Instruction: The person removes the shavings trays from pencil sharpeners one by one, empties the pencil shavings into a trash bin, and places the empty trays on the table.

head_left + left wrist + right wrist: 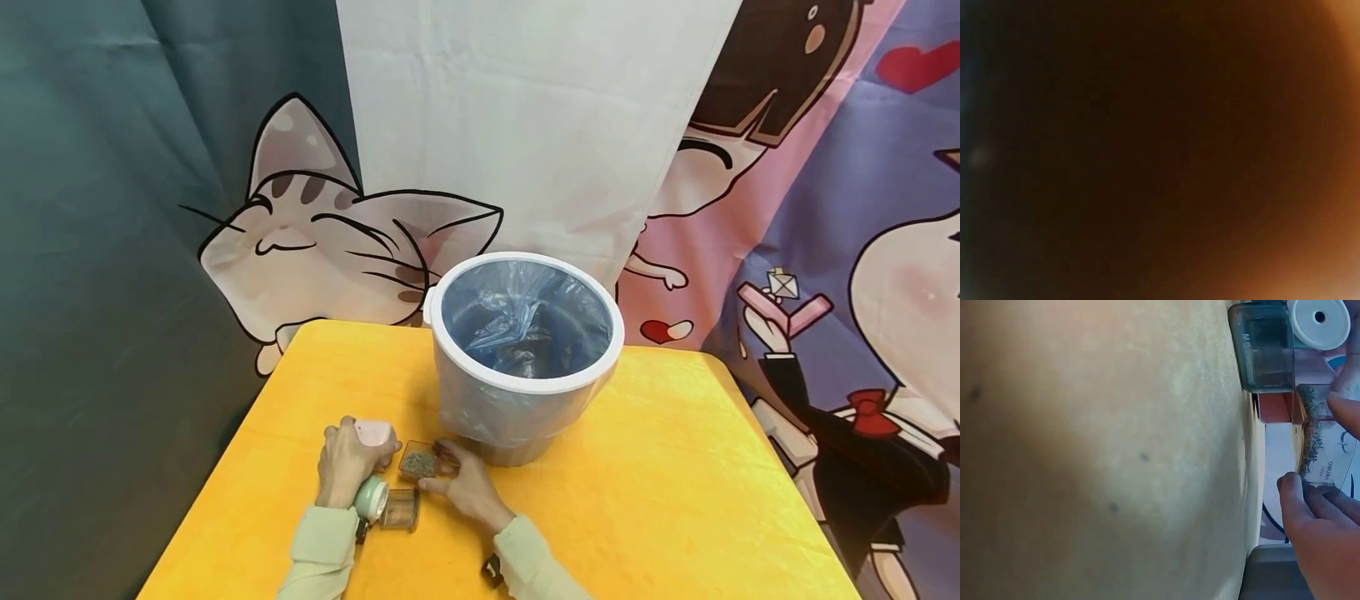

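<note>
In the head view my left hand (347,458) grips a pink pencil sharpener (372,432), its fingers over the far side. My right hand (468,485) holds a clear shavings box (418,461) between thumb and fingers, just right of the sharpener. Grey-green flecks like pencil shavings lie in the box. The right wrist view shows the thumb (1346,412) and fingertips at two sides of this box. Below my left hand lies a green sharpener (371,498) with a white, holed face (1319,317), beside a second clear box (400,509). The left wrist view is almost wholly dark.
A pale waste bin (465,392) with a white rim stands behind my right hand, lined with a bluish plastic bag (517,321). Yellow cloth (660,500) covers the table. Cartoon-printed curtains (540,125) hang behind it.
</note>
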`<state>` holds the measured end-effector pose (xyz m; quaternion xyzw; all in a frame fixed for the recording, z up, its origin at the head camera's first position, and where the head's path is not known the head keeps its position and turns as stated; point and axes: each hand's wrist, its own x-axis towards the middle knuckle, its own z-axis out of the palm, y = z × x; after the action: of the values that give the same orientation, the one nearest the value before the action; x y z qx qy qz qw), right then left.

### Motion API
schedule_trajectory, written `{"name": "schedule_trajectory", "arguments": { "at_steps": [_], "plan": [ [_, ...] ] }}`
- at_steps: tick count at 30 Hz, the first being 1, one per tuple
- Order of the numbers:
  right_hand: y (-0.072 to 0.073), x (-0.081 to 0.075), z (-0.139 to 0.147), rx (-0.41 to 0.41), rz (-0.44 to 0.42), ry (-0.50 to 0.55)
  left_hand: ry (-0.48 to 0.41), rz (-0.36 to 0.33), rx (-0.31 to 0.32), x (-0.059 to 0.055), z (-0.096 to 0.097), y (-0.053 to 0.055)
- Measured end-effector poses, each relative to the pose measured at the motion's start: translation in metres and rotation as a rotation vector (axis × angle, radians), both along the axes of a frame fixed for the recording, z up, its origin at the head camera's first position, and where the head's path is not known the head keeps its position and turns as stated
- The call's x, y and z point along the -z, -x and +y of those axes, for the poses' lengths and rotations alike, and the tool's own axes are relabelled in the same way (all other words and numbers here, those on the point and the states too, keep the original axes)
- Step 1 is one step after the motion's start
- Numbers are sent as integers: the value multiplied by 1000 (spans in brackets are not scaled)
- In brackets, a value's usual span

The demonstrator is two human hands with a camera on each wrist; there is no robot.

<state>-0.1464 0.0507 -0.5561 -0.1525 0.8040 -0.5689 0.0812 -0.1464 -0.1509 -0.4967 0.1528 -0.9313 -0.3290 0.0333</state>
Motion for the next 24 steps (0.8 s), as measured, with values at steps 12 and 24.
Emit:
{"name": "schedule_trajectory", "arguments": {
  "at_steps": [12,24],
  "plan": [
    [-20,-33,20,-27,-97,154,24,24,14,2,3,1],
    [-26,-26,46,-52,-192,251,31,16,28,4,4,-1]
  ]
}}
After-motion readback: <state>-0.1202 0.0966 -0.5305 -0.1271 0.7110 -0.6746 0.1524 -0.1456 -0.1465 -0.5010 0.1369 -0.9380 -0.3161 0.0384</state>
